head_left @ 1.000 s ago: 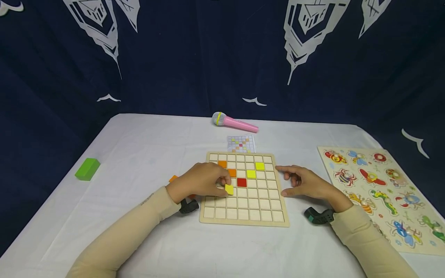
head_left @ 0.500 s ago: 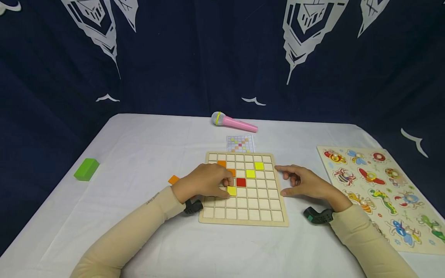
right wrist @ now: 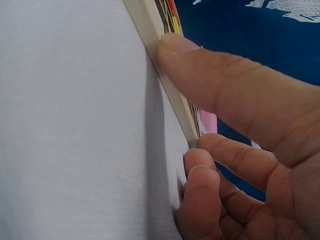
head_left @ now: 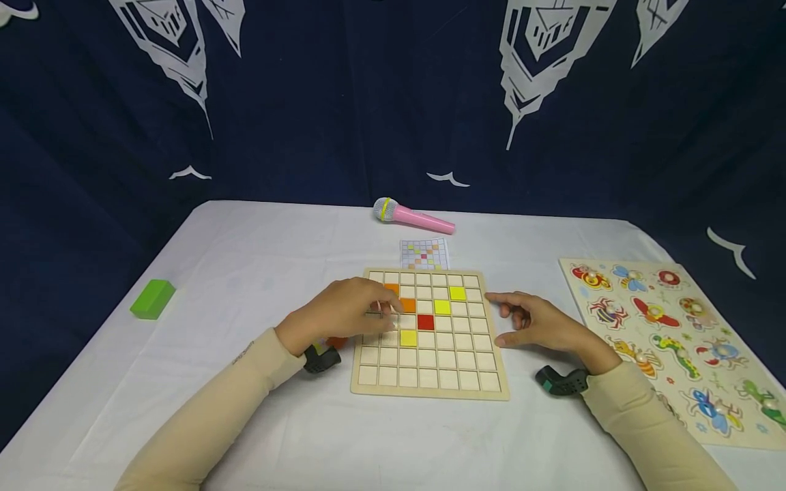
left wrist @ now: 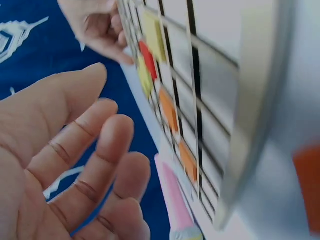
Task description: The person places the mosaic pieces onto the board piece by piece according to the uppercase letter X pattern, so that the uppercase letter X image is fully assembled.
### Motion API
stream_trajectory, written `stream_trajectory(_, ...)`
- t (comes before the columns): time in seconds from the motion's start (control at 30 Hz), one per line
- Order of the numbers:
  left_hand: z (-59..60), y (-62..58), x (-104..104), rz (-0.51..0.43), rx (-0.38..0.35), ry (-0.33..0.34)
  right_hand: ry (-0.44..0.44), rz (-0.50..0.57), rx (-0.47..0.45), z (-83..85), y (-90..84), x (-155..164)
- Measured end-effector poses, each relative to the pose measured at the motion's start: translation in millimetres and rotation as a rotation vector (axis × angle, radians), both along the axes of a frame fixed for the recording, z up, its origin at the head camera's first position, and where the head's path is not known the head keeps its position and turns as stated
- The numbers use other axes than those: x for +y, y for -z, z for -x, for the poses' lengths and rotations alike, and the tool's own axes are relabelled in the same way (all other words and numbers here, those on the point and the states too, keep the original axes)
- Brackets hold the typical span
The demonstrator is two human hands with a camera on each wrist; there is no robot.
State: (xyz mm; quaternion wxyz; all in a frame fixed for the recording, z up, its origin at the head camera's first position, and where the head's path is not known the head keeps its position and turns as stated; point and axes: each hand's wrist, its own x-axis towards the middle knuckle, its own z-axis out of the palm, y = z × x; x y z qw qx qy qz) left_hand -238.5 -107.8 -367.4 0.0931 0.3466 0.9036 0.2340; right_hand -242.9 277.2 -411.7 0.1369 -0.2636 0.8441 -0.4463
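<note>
A wooden grid board [head_left: 430, 393] lies in the middle of the table. Set in its cells are a red tile [head_left: 426, 322], orange tiles up and left of it, and yellow tiles up and right of it. One more yellow tile [head_left: 408, 338] sits below and left of the red one. Over the board's left side hovers my left hand [head_left: 344, 307], fingers loosely bent, holding nothing; the left wrist view shows thumb and fingers [left wrist: 115, 135] apart. My right hand [head_left: 540, 322] touches the board's right edge with thumb and index finger, its other fingers bent.
Loose reddish tiles [head_left: 336, 343] lie beside the left wrist, partly hidden. Behind the board are a printed pattern card [head_left: 425, 254] and a pink microphone [head_left: 424, 219]. A green block [head_left: 153, 299] stands far left; an insect puzzle board [head_left: 657, 341] lies right.
My left hand has set the yellow tile into a cell, let it go and drawn back to the left. The right hand has stayed at the board's edge.
</note>
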Motion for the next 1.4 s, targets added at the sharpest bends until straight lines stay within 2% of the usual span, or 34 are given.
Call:
stream_trajectory(0.27, 3.3, -2.5, -46, -0.116, -0.029, -0.054, 0.000, -0.005, 0.005, -0.2, -0.4, 0)
stream_trajectory(0.37, 5.8, -1.2, -62, -0.139, -0.077, -0.094, 0.000, -0.006, 0.004, -0.2, -0.1, 0)
stream_trajectory(0.5, 12.9, 0.2, -83, -0.144, -0.155, -0.148, 0.001, -0.013, 0.002, 0.2, -0.1, 1)
stream_trajectory(0.73, 25.3, 6.0, -112, -0.113, -0.239, -0.192, 0.002, -0.016, -0.001, 0.9, 0.6, 1)
stream_trajectory(0.97, 28.7, 10.1, -130, -0.086, -0.316, -0.249, 0.004, -0.010, -0.004, 1.3, 1.4, 0)
stream_trajectory(1.17, 26.9, 10.5, -137, -0.083, -0.415, -0.232, 0.003, -0.010, 0.000, 1.7, 2.2, 0)
stream_trajectory(1.4, 28.6, 15.2, -135, -0.076, -0.427, -0.238, -0.001, -0.009, 0.005, 1.5, 1.8, 1)
